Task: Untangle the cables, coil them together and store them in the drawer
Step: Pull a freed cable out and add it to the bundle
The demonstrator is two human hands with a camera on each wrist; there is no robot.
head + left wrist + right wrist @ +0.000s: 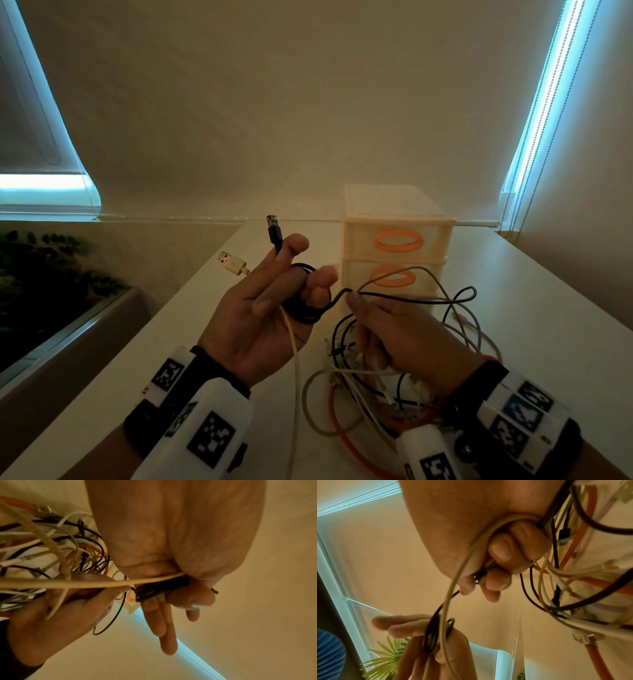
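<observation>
Left hand (270, 308) is gripping small black cable coil (305, 301) w/ thumb, two fingers straight, while right hand (394, 329) is clenching around tangled cables (370, 380) just above bench (513, 308), in front of drawer unit (394, 246).

— Where's the drawer unit (394, 246)?
— On the bench (513, 308), at the back, right of centre.
— And the cable tangle (383, 383)?
— In front of it, nearer the person; a plant (44, 270) stands off left.
</observation>
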